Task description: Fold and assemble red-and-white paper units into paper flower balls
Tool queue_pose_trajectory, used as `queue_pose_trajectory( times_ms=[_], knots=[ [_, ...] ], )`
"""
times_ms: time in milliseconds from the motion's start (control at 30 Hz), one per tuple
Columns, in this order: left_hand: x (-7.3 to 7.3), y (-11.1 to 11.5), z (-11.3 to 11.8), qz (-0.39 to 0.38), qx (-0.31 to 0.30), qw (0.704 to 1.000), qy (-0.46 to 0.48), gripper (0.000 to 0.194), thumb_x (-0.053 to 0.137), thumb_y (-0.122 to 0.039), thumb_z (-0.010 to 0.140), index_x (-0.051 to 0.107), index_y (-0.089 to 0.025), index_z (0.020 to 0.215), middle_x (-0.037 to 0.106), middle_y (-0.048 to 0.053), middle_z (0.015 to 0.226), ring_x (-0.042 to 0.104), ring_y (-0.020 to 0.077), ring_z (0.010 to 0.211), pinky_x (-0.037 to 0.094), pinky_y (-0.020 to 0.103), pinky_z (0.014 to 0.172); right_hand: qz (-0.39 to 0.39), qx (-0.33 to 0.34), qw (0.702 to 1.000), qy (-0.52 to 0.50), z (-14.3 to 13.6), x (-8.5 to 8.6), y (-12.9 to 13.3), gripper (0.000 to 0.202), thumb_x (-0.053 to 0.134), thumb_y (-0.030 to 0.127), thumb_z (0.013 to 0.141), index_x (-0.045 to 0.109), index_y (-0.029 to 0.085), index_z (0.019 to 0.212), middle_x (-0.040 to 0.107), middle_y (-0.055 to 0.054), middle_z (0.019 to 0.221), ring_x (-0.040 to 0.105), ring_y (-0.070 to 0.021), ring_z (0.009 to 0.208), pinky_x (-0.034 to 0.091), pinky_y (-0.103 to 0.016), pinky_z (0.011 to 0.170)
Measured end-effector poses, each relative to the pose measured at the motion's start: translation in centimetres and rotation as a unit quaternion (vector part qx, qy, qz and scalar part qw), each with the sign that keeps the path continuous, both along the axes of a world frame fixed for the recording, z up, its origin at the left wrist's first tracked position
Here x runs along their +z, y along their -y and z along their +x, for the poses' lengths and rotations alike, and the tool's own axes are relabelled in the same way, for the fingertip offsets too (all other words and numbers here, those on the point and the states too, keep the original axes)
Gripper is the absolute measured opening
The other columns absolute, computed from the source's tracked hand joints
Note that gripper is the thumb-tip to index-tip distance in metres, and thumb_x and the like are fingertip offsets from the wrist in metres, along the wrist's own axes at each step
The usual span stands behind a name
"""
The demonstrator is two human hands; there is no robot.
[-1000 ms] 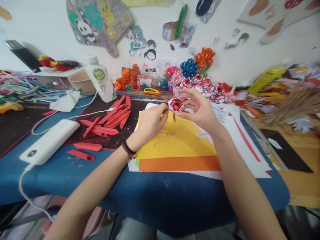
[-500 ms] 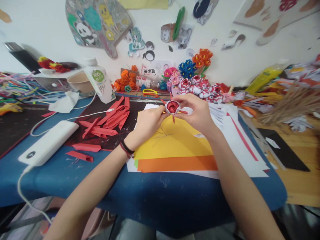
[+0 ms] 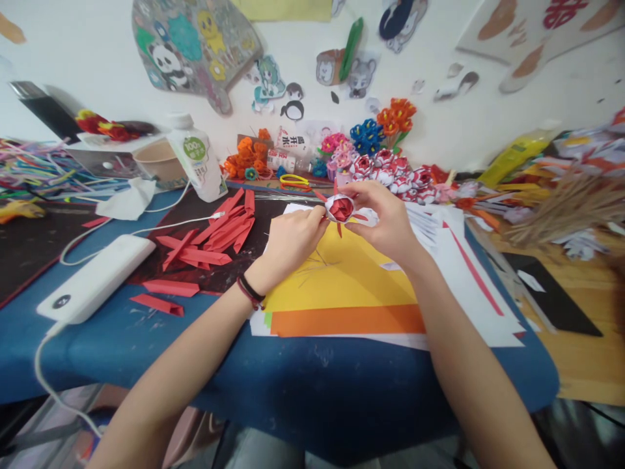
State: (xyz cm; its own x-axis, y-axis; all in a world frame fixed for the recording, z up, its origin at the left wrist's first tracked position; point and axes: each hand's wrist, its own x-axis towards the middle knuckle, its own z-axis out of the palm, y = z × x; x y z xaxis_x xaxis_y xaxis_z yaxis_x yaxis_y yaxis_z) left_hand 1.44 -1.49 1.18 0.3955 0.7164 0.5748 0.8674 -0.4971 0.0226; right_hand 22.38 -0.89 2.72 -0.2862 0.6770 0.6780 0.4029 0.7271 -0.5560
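Note:
A red and white paper flower [image 3: 340, 208] is held between my two hands, its red centre facing me and thin red points sticking out around it. My left hand [image 3: 297, 240] pinches its left side with closed fingers. Curved round its right side is my right hand [image 3: 383, 218], fingers closed on the edge. Below them lies a yellow sheet [image 3: 342, 280] on an orange sheet [image 3: 346, 320] and white papers. Folded red paper strips [image 3: 227, 228] are piled on a dark mat to the left.
A white power bank [image 3: 97, 279] with a cable lies at left, near a white bottle [image 3: 196, 159]. Finished paper flowers [image 3: 390, 170] stand along the wall. A black board [image 3: 554, 293] and paper stems are at right.
The flower and both hands have shifted very slightly to the right in view, along with a small shift of the whole view. The grip looks the same.

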Motion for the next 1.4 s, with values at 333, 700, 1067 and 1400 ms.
queue_pose_trajectory(
  times_ms=[333, 700, 1067, 1400],
  knots=[
    [0.7, -0.8, -0.3, -0.188, -0.015, 0.942, 0.277, 0.015, 0.063, -0.028, 0.094, 0.075, -0.019, 0.094, 0.078, 0.002, 0.075, 0.070, 0.0145, 0.065, 0.047, 0.023, 0.063, 0.063, -0.052, 0.995, 0.062, 0.3, 0.6, 0.1, 0.017, 0.078, 0.034, 0.084, 0.072, 0.025, 0.097, 0.067, -0.005, 0.097, 0.060, -0.0211, 0.084, 0.050, -0.036, 0.071],
    [1.1, -1.0, -0.6, -0.303, -0.061, 0.878, 0.366, 0.021, 0.065, -0.029, 0.085, 0.074, -0.015, 0.073, 0.069, 0.001, 0.058, 0.059, 0.0086, 0.046, 0.045, 0.019, 0.051, 0.100, -0.076, 0.987, 0.104, -0.1, -1.1, -0.5, 0.019, 0.076, 0.046, 0.088, 0.079, 0.027, 0.089, 0.062, -0.006, 0.096, 0.062, -0.0262, 0.096, 0.051, -0.044, 0.086],
    [1.7, -0.6, -0.3, -0.351, -0.093, 0.858, 0.363, 0.021, 0.064, -0.026, 0.086, 0.071, -0.015, 0.069, 0.067, 0.000, 0.056, 0.060, 0.0082, 0.047, 0.043, 0.017, 0.048, 0.058, -0.053, 0.995, 0.059, 0.1, -0.3, -0.3, 0.008, 0.078, 0.035, 0.088, 0.080, 0.029, 0.083, 0.069, -0.004, 0.091, 0.066, -0.0241, 0.090, 0.052, -0.042, 0.082],
    [1.6, -0.7, -0.5, -0.330, -0.085, 0.872, 0.351, 0.023, 0.064, -0.029, 0.086, 0.072, -0.016, 0.068, 0.069, 0.001, 0.058, 0.061, 0.0096, 0.051, 0.043, 0.019, 0.050, 0.074, -0.063, 0.993, 0.066, -0.2, -0.2, -0.2, 0.009, 0.073, 0.032, 0.090, 0.079, 0.028, 0.086, 0.073, -0.005, 0.093, 0.068, -0.0252, 0.091, 0.054, -0.043, 0.083]
  ],
)
